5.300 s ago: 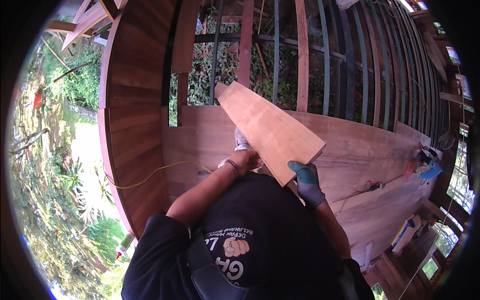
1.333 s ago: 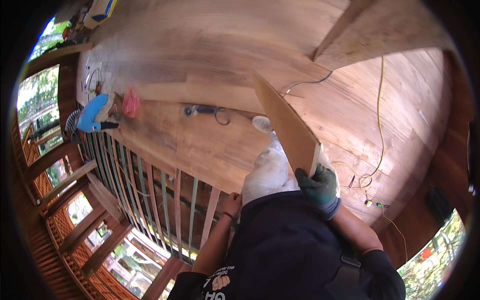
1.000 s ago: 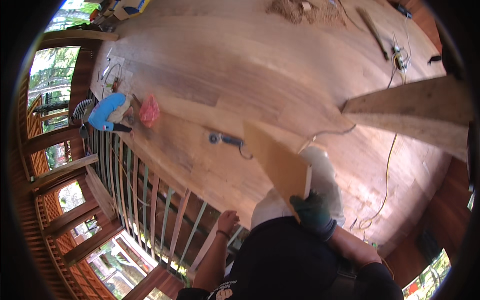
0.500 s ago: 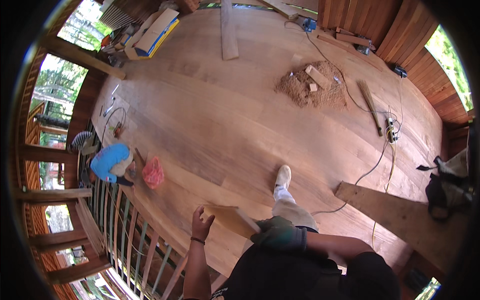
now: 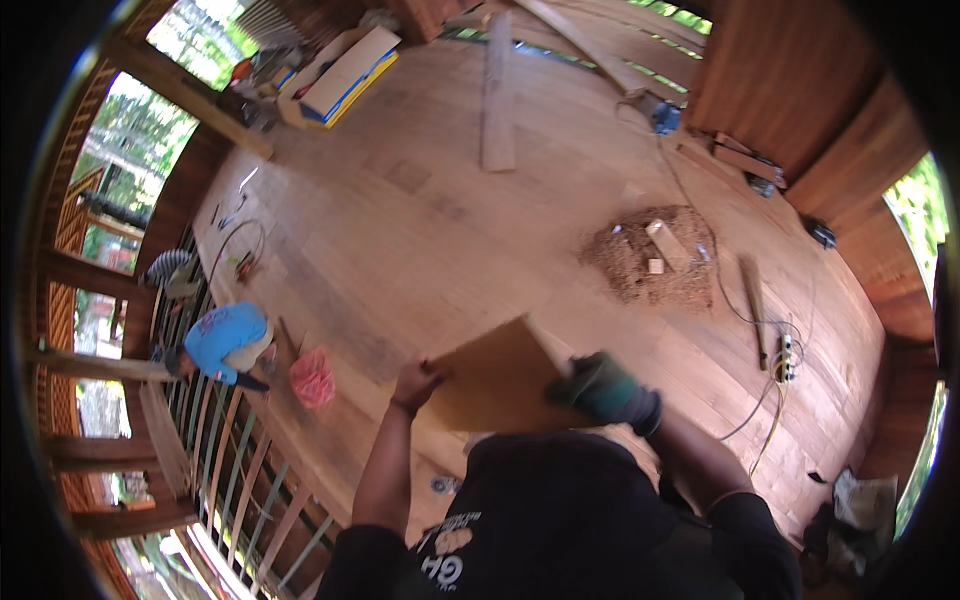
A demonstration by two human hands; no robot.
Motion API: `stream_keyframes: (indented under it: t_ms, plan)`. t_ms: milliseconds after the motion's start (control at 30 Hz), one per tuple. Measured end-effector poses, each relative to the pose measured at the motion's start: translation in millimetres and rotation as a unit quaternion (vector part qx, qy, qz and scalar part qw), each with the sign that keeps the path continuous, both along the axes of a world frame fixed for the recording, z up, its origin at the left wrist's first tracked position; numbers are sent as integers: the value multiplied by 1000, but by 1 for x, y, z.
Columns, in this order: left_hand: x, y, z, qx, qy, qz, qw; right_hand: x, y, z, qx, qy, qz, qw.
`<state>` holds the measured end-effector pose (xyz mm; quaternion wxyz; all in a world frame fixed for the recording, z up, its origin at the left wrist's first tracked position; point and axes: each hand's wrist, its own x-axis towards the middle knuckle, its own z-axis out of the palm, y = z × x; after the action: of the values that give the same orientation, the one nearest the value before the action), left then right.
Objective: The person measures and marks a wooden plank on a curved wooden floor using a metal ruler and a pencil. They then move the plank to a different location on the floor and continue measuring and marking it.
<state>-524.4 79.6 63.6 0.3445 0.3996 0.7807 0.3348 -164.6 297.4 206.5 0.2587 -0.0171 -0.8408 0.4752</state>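
Observation:
A flat, tan-brown rectangular panel (image 5: 500, 378) is held up in front of my body, above the wooden floor. I cannot tell whether it is cardboard or thin board. My bare left hand (image 5: 418, 383) is closed on its left edge. On the opposite edge, my right hand (image 5: 597, 388) grips it in a dark green and grey work glove. Most of the right fingers are hidden by the glove and the panel's edge.
A person in a blue shirt (image 5: 226, 340) crouches by the slatted opening at left, near a red plastic bag (image 5: 313, 379). Farther off lie a sawdust pile (image 5: 640, 275), a long plank (image 5: 498, 100), a broom (image 5: 754, 305) and a power strip (image 5: 786, 358) with cables.
My left hand, open beside the panel before, has closed on its edge. The panel has been raised and turned its broad face to view. The whole view has shifted.

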Motion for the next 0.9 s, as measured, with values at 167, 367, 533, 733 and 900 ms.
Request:
stream_keyframes:
  t_ms: [167, 367, 533, 733, 900]
  plan:
    - [-99, 170, -1, 54, -49, 34, 997, -92, 163, -15, -91, -107, -66, 988]
    - [-209, 383, 50, 63, 28, -18, 997, -178, 317, 5, -323, -125, -170, 923]
    - [-256, 548, 87, 47, 90, -97, 990, -203, 418, 7, -469, -173, -232, 834]
    - [-282, 760, 82, 241, 298, -145, 912, -213, 595, -36, -412, -174, -227, 865]
    - [-290, 960, 105, 276, 366, -152, 876, -230, 793, -61, -373, -152, -237, 884]
